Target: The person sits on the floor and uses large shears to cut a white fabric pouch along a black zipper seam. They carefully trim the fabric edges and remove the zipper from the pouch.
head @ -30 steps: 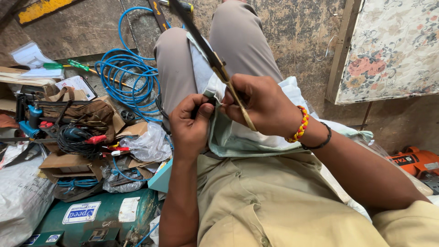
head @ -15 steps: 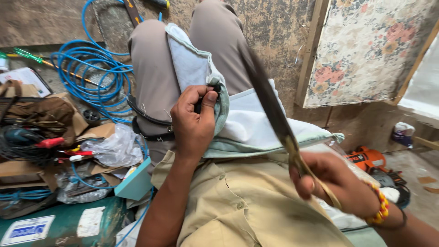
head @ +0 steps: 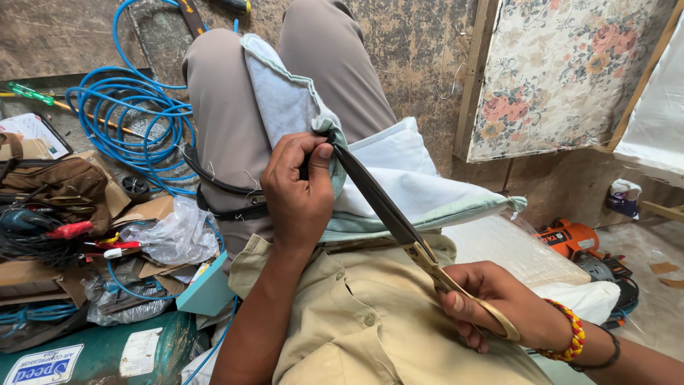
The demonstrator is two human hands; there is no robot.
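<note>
Pinching pale cloth in curled left hand, right hand wrapped around scissors, blades shut, angled upward.

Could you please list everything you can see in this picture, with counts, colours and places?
scissors: one, dark blades, brass handles, tips at the cushion corner
cushion: one, white with pale green edge, on the lap
air hose: one coil, blue, floor upper left
brown bag: one, left edge
plastic bag: one, clear, left of the lap
compressor tank: one, green, lower left
floral panel: one, leaning upper right
power tool: one, orange, right floor
left hand: pinching the cushion corner
right hand: in the scissors handles, beaded bracelet
</note>
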